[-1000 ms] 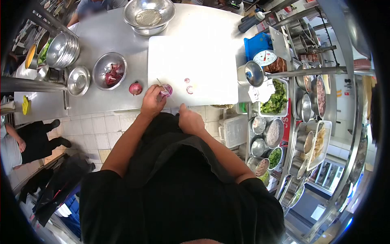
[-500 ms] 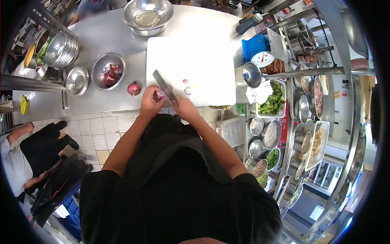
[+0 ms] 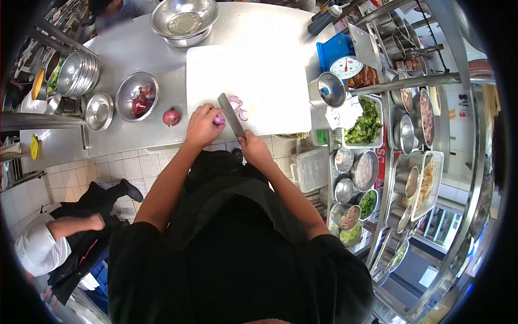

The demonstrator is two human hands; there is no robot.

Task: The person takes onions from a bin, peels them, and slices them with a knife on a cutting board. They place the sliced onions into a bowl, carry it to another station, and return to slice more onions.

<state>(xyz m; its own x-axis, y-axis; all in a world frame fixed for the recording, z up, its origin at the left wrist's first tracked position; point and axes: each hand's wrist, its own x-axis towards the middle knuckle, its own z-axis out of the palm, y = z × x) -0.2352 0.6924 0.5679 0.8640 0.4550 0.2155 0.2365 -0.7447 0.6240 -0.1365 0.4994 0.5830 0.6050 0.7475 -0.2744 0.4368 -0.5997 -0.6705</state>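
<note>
My left hand (image 3: 203, 125) presses a cut red onion (image 3: 218, 120) onto the white cutting board (image 3: 264, 70), near its front left corner. In my right hand (image 3: 256, 149) is the handle of a knife (image 3: 232, 114), whose blade points away from me just right of the onion. Several onion slices (image 3: 236, 102) lie to the right of the blade. A whole red onion (image 3: 171, 116) rests on the steel table left of the board. Further left, a metal bowl (image 3: 137, 96) holds red onion peels (image 3: 143, 100).
Beyond the board's left corner stands a colander (image 3: 185, 20). A blue scale (image 3: 335, 52), a metal pot (image 3: 327, 89) and a tray of greens (image 3: 365, 122) are on the right, beside shelves of containers. Another person (image 3: 46, 243) is at the lower left.
More onion slices lie on the board, right of the blade. My left hand has flattened over the onion. The person at the lower left has moved closer and stretched out an arm.
</note>
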